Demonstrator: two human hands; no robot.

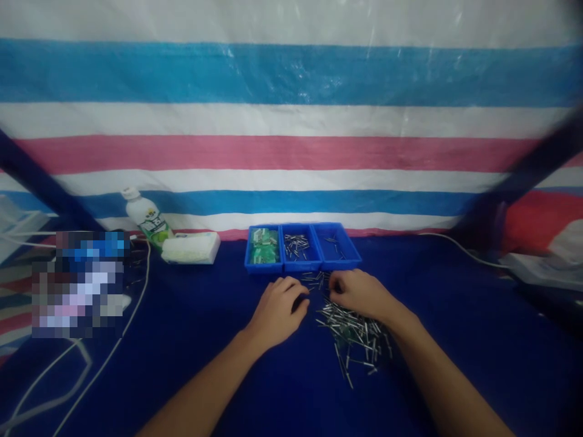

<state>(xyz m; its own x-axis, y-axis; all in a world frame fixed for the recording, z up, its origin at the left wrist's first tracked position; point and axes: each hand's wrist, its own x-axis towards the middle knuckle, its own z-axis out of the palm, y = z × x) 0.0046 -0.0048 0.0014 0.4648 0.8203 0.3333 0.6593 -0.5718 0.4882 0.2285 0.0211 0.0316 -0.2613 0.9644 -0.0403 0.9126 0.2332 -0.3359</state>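
A loose pile of thin silver metal pins [355,331], which look like blind rivets, lies on the dark blue table. My right hand [359,294] is over the pile's far edge, its fingers curled into a pinch; whatever they hold is hidden. To the left of the pile is my left hand [280,312], with curved fingers and a gap between thumb and forefinger; I see nothing held there. A few scattered rivets [314,279] lie between the hands, just in front of three joined blue trays. The middle tray [301,265] holds many rivets, and the right tray [341,264] only several.
Green packets fill the left tray [264,267]. Further left are a white tissue pack [191,249] and a white and green bottle [146,215]. White cables [132,315] run along the left side. A striped sheet [291,152] hangs behind the table.
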